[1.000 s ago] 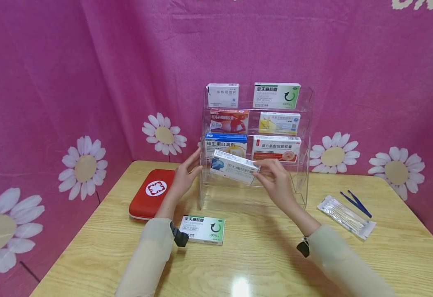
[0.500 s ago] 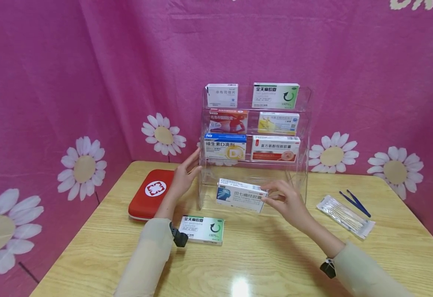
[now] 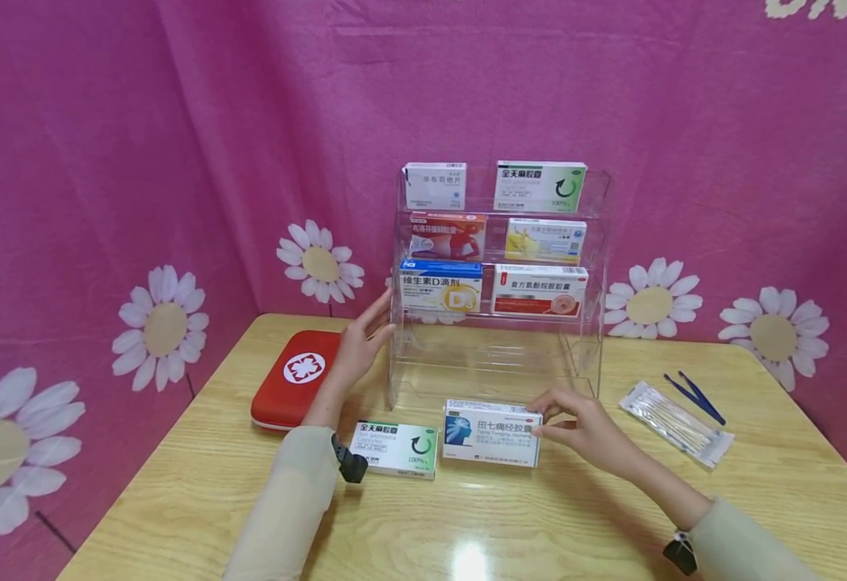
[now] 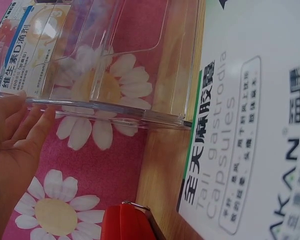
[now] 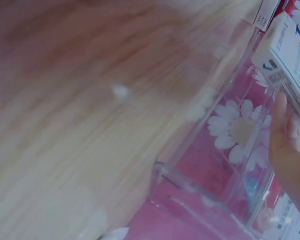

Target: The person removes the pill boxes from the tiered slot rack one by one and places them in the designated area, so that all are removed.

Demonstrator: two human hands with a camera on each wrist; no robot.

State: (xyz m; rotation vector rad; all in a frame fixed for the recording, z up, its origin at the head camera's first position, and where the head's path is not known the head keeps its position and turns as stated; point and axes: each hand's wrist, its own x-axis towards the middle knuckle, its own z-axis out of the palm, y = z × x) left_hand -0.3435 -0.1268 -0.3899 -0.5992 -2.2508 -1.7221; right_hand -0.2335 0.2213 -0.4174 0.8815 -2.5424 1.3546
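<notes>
In the head view my right hand (image 3: 583,428) pinches the right end of a white and blue medicine box (image 3: 492,436) between thumb and fingers. The box faces me, low over the table in front of the rack. Beside it, to the left, a green and white medicine box (image 3: 394,449) lies flat. My left hand (image 3: 356,347) touches the left side of the clear acrylic display rack (image 3: 496,371). In the left wrist view the fingers (image 4: 35,127) are extended at the rack's edge. The right wrist view shows the pinched box (image 5: 285,55) at its right border.
Medicine boxes stand in pairs on the rack's upper three tiers, among them a vitamin D box (image 3: 441,289) and a red-banded box (image 3: 540,292). A red first-aid case (image 3: 296,379) lies at left. A cotton swab pack (image 3: 678,424) and blue tweezers (image 3: 695,398) lie at right.
My right hand has brought the white and blue box down from in front of the rack's third tier toward the table, nearer me and slightly right. The left hand has stayed at the rack's side.
</notes>
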